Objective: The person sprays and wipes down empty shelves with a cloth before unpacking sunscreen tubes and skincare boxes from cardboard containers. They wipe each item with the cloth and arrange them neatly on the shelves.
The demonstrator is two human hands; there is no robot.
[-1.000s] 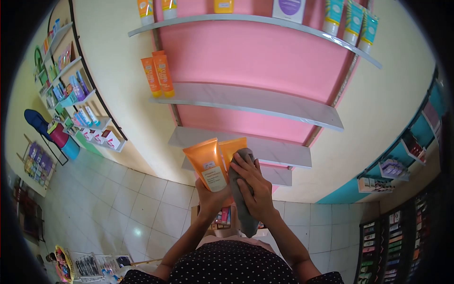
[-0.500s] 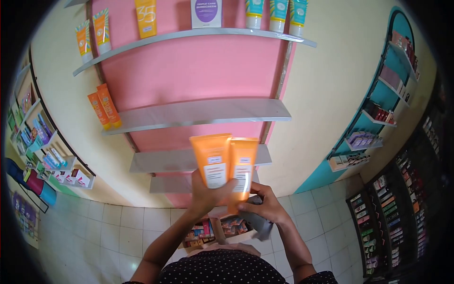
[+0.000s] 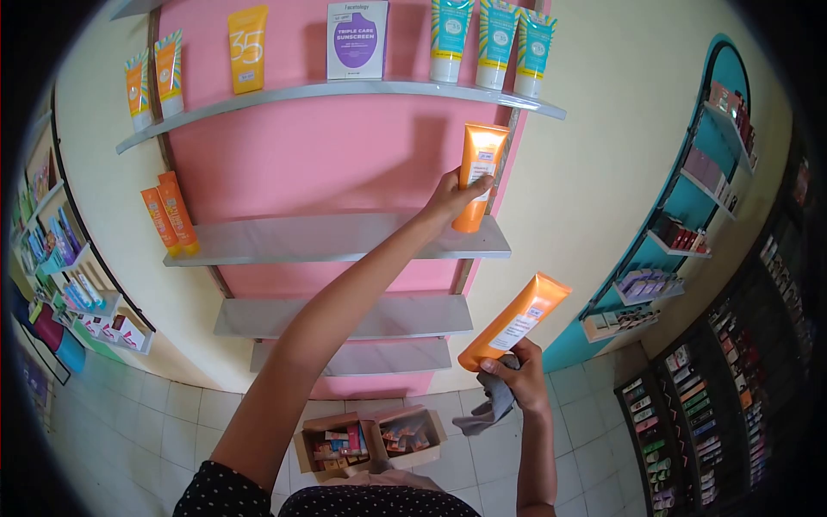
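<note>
My left hand [image 3: 454, 195] is stretched forward, its fingers wrapped round an orange squeeze tube [image 3: 487, 155] with a white label. The tube is upright, its cap end overlapping the right end of the grey middle shelf [image 3: 345, 237]. Lower and to the right, my right hand [image 3: 522, 379] grips a second orange squeeze tube [image 3: 525, 314], tilted with its flat end up to the right. A grey cloth [image 3: 487, 409] hangs from that same hand. Two slim orange tubes [image 3: 172, 215] lean together at the left end of the middle shelf.
Above, a shelf [image 3: 345, 89] carries a yellow tube [image 3: 247, 52], a sunscreen box [image 3: 356, 43] and several teal tubes [image 3: 495, 47]. Open cardboard boxes [image 3: 370, 439] with packaged goods stand on the tiled floor. A dark display rack [image 3: 680, 414] is at the right.
My hands have moved apart. The left has carried its tube up and right to the shelf end, while the right has moved right with the other tube and the cloth.
</note>
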